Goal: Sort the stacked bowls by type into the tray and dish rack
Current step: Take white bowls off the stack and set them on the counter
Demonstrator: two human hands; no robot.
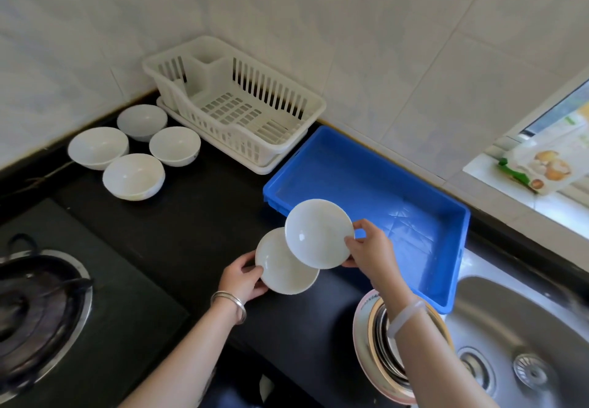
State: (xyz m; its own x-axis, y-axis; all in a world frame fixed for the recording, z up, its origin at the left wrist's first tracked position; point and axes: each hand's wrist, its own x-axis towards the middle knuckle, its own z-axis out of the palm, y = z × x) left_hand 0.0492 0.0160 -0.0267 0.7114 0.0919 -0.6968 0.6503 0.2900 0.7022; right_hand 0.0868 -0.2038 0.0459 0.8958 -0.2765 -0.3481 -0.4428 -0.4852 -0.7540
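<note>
The black countertop [197, 216] runs across the view, with a steel sink [510, 312] set in at the right and a gas burner [38, 312] at the left. A blue tray [350, 178] lies against the tiled wall beside the sink, and nothing lies in it. Just left of it, in the corner, stands a white dish rack [236, 111], also unfilled. At the near edge, between tray and sink, a stack of bowls [379, 315] with metal rims sits inside a pink-edged one, partly hidden by the right forearm. Four white deep bowls [134, 176] stand upright in a cluster on the counter, left of the rack. Above the counter, at the tray's near left corner, two shallow white dishes are held in the air. The upper dish [315, 232] is tilted toward the camera and overlaps the lower dish [280, 274]; whether they touch cannot be told. The right hand [371, 253] pinches the upper dish's right rim, thumb on top. The left hand [243, 277] grips the lower dish's left rim. A printed packet [541, 165] lies on the window sill.
</note>
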